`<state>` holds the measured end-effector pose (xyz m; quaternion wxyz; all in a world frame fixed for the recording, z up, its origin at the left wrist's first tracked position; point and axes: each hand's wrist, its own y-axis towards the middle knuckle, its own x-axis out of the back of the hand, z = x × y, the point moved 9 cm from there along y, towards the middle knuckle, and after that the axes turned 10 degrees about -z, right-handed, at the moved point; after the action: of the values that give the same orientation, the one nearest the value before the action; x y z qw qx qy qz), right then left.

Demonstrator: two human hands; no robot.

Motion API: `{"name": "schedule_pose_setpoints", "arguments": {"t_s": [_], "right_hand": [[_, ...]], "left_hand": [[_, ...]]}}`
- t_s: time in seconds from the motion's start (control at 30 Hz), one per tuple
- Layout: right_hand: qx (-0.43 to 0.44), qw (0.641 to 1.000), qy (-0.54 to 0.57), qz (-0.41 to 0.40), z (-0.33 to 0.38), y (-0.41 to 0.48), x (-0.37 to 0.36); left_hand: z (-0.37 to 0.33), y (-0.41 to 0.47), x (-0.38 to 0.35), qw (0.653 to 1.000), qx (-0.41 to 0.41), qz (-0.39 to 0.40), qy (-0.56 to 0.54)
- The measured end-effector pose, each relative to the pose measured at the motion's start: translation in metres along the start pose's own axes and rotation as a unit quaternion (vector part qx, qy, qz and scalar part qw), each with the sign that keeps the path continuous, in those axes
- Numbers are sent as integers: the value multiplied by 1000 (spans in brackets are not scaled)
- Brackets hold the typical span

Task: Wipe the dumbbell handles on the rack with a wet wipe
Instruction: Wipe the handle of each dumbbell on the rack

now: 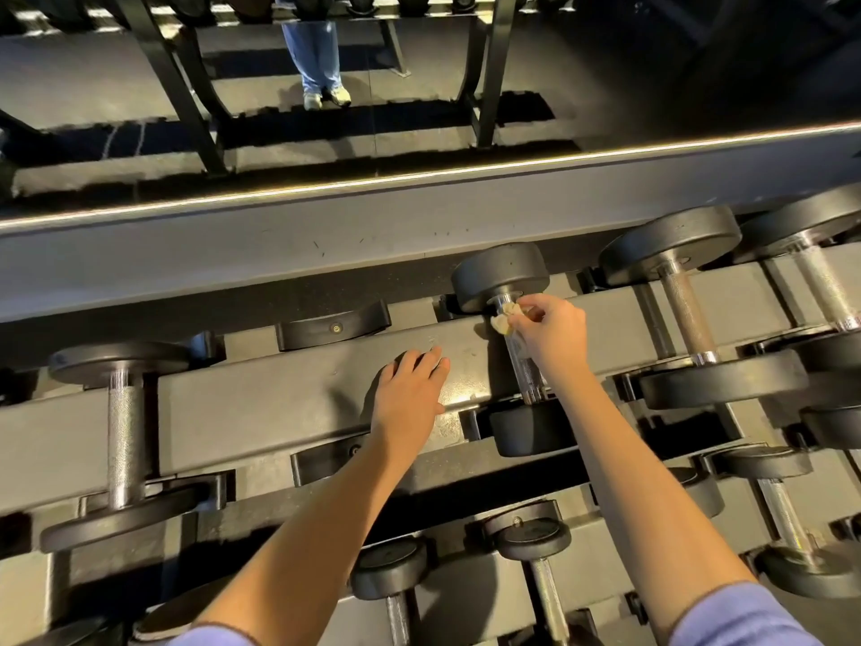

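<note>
A black dumbbell [501, 275] lies across the grey rack [289, 403] at centre right, its chrome handle [529, 375] running towards me. My right hand [552, 331] pinches a crumpled pale wet wipe [504, 319] against the far end of that handle, just below the far weight head. My left hand [410, 389] rests flat on the rack's grey beam to the left of this dumbbell, fingers straight. Its near head [526, 428] sits in a cradle below my right forearm.
More dumbbells lie on the rack: one at the left [123, 435], two at the right [685, 314] [824, 282], smaller ones on the lower tier [531, 543]. An unfilled cradle [333, 324] sits left of centre. A mirror behind reflects a person's legs [317, 58].
</note>
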<state>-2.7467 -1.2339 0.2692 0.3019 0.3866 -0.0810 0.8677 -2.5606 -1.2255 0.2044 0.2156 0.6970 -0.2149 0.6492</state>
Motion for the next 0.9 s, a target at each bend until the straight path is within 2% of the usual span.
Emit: {"name": "schedule_pose_setpoints", "arguments": {"t_s": [0.27,0.5,0.57,0.63,0.7,0.8,0.83,0.9], "right_hand": [[-17,992,-113,51,-32,-42,14],[-69,996,-59,13,-22,-28,10],[-78,990,-98,56,-26,-36,11],[-80,985,-124,93,-33,-47,15],[-82,991,-75,77,-39,-55,21],[-91,995,37,21,-42,-62,28],[-91,993,69,14,-42,-63,29],[-81,989,123,9,-37,-64,30]], "left_hand": [[0,0,-2,1000,-1,1,-5],[1,0,0,1000,11,14,-24],[-1,-2,1,999,13,27,-33],[-3,-3,5,995,29,27,-92],[-12,-3,14,969,57,19,-240],[-43,2,31,871,96,18,-481],[-54,6,37,849,99,14,-519],[-66,14,43,827,112,-15,-551]]}}
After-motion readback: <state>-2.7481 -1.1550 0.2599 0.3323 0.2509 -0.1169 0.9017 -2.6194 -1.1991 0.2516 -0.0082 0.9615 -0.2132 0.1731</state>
